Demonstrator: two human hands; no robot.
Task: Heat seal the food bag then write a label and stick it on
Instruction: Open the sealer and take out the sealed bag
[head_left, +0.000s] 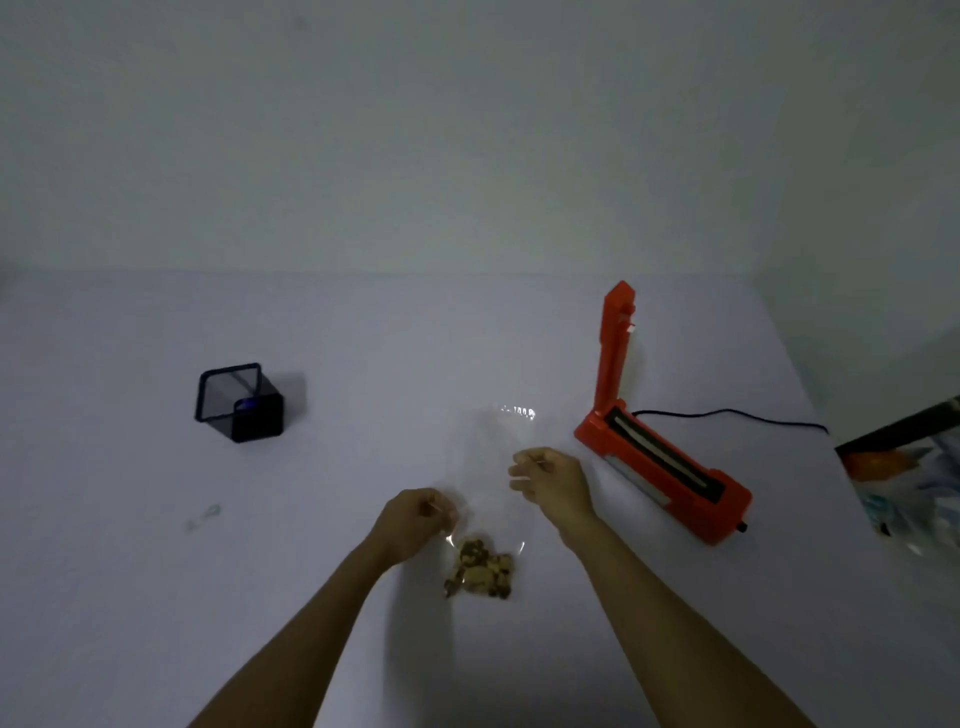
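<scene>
Two bare forearms reach in from the bottom edge of the head view over one white table. Between them lies one clear bag, flat on the table, with one clump of brown food gathered at its near end; its far end glints near the middle of the table. One left hand has its fingers curled together, pinching the bag's left edge just above the food. One right hand is likewise closed, fingers pinched on the bag's right edge farther up, toward the open end.

One orange sealer sits just right of the right hand, apart from the bag, its lid arm standing upright and its dark sealing strip exposed. One black cord runs from it toward the right. One black mesh holder stands well to the left. One small pale scrap lies on the table left of the left hand; what it is cannot be told. Blurred clutter sits at the right edge.
</scene>
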